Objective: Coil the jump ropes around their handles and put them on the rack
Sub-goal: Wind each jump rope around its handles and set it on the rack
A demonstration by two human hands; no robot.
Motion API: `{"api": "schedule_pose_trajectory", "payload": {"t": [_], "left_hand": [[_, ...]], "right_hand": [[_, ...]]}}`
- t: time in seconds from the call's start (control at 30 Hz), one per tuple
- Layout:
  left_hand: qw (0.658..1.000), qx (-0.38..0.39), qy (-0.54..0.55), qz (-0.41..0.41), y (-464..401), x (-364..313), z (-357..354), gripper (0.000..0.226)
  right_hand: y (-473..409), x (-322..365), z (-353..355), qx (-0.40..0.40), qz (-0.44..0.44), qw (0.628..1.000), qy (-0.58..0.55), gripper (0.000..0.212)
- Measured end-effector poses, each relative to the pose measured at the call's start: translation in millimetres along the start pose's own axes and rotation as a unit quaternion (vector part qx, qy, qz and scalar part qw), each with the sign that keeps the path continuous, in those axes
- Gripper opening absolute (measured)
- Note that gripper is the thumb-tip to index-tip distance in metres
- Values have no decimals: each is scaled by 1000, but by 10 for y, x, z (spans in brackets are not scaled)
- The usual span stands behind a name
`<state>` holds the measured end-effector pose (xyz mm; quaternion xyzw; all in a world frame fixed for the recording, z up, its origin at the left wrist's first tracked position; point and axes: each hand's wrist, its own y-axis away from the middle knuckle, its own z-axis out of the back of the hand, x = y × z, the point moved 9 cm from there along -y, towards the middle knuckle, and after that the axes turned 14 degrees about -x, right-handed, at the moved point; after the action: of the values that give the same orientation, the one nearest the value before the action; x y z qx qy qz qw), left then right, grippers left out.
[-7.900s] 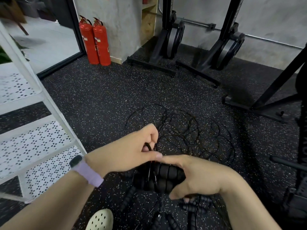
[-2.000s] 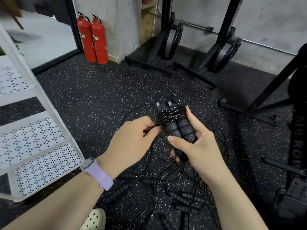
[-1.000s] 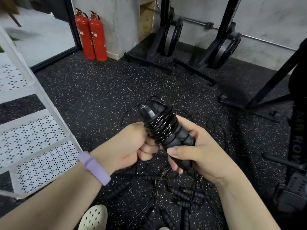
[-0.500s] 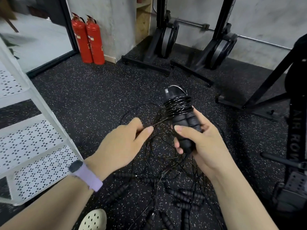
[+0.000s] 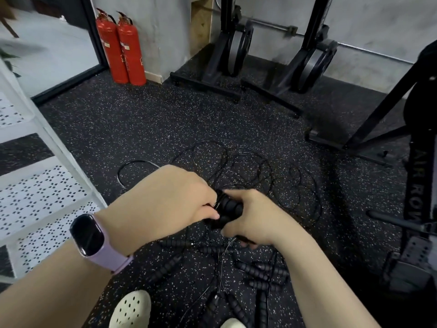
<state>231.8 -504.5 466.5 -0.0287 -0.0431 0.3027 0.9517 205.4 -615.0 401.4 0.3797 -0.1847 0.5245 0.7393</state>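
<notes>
My right hand (image 5: pixel 254 216) grips a pair of black ribbed jump rope handles (image 5: pixel 228 209) held low over the floor, with thin rope coiled round their upper end. My left hand (image 5: pixel 170 197) covers that end, its fingers curled round the coil; the wound rope is mostly hidden under it. Loose thin black rope (image 5: pixel 248 166) lies in tangled loops on the floor beyond my hands. Several more black handles (image 5: pixel 260 271) lie scattered on the floor below my hands. The white perforated rack (image 5: pixel 45 185) stands at the left.
Two red fire extinguishers (image 5: pixel 120 46) stand by the far wall. Black rowing machine stands (image 5: pixel 234 50) line the back, and a black machine frame (image 5: pixel 416 176) rises at the right. My cream clogs (image 5: pixel 131 308) show at the bottom edge.
My right hand has lowered the handles from upright to near the floor. My left hand, which was pulling the rope out to the left, has come over and closed on the coiled end.
</notes>
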Motion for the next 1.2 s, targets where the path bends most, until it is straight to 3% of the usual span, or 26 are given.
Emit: {"api": "schedule_pose_trajectory", "payload": {"t": [0.13,0.23,0.33,0.43,0.5,0.6,0.67,0.73,0.77,0.83,0.9,1.0,1.07,1.2], "left_hand": [[987,-3,147,58,74,182,-148,49],[932,26,331,147,131,350,-368,56],[852,73,494,159,150,340,-475,71],[772,96,607,163,134,320,-516,64],[689,107,693,183,154,301,-500,53],[544,55,796,260,172,411,-556,25],[500,30,804,319,189,486,-679,36],[489,63,808,323,187,467,-745,27],[499,94,804,308,193,414,-707,25],[552,134,770,290,214,364,-638,27],[567,126,768,269,184,269,-531,37],[540,86,787,286,95,141,-483,58],[533,37,779,328,40,115,-529,53],[554,-32,746,369,18,154,-462,31]], "right_hand": [[203,202,-302,136,71,987,41,44],[380,316,-388,208,94,974,-5,33],[543,426,-384,257,102,957,-91,33],[608,502,-320,259,97,946,-171,52],[599,546,-256,235,96,941,-223,57],[553,616,-176,188,110,934,-284,55],[527,631,-155,160,118,932,-302,59],[517,643,-121,140,131,927,-323,71],[509,636,-89,127,134,924,-335,85],[492,619,-16,110,136,916,-362,106],[487,665,17,111,154,900,-391,100],[447,771,56,102,184,870,-446,75],[401,808,103,85,190,850,-484,66],[330,757,187,58,178,839,-510,65]]}}
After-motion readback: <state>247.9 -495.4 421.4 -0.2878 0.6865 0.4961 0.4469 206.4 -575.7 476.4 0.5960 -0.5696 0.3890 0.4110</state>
